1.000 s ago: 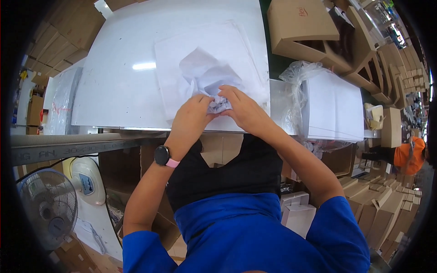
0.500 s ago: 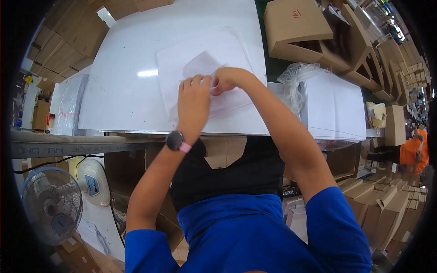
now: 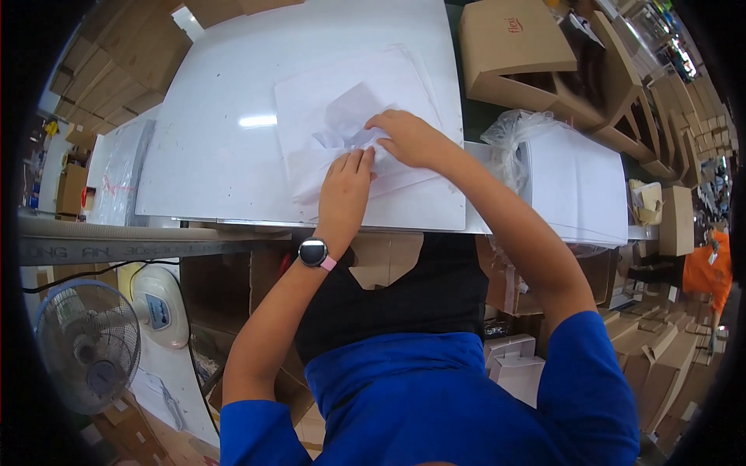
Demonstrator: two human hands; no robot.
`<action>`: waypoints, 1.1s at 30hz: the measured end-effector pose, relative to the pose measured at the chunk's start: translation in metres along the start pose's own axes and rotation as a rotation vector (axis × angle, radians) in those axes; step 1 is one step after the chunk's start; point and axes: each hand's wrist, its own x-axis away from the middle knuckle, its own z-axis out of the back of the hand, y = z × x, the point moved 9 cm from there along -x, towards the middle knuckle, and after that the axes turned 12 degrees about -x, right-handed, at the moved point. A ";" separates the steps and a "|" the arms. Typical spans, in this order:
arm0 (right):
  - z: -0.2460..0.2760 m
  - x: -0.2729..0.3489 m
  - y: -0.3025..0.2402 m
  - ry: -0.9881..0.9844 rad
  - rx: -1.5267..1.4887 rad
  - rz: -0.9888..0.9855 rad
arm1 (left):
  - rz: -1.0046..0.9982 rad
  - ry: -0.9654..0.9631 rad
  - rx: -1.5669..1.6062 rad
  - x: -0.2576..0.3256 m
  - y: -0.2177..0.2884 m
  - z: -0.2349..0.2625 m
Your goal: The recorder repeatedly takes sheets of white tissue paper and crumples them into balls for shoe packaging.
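Thin white sheets of paper point(image 3: 299, 101) lie stacked on the white table point(image 3: 210, 171). The top sheet is creased and partly folded over, with a bunched, wrinkled part point(image 3: 330, 140) in the middle. A greyish, see-through patch point(image 3: 353, 107) shows just beyond it. My left hand point(image 3: 347, 190) rests on the near part of the paper, fingers stretched forward and nothing gripped. My right hand point(image 3: 410, 140) touches the paper's right side, its thumb and forefinger apart. Whether anything lies under the folded paper is hidden.
At the right, a stack of white sheets point(image 3: 575, 182) sits beside crumpled clear plastic point(image 3: 505, 140). Cardboard boxes point(image 3: 517, 39) stand at the far right. A plastic-wrapped bundle point(image 3: 124, 171) is left of the table, with a fan point(image 3: 89, 349) nearer. Someone in orange point(image 3: 707, 268) is at far right.
My hands were close together with the right fingers curled inward. Now the right hand has opened out, the left lies lower, and the paper between them is more bunched.
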 end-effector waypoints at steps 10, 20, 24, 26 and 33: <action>-0.007 0.018 -0.029 0.256 0.197 0.187 | 0.130 -0.391 0.288 -0.044 -0.053 -0.042; 0.008 -0.055 0.016 -0.181 0.072 -0.287 | 0.125 -0.029 0.058 -0.043 -0.024 -0.009; 0.003 -0.054 0.024 -0.187 0.069 -0.263 | 0.113 0.026 0.129 -0.050 -0.040 -0.022; 0.011 -0.044 -0.003 0.179 0.096 0.003 | 0.173 -0.112 0.189 -0.049 -0.058 -0.040; 0.011 -0.039 -0.002 0.210 0.027 0.109 | 0.177 -0.315 0.198 -0.072 -0.083 -0.066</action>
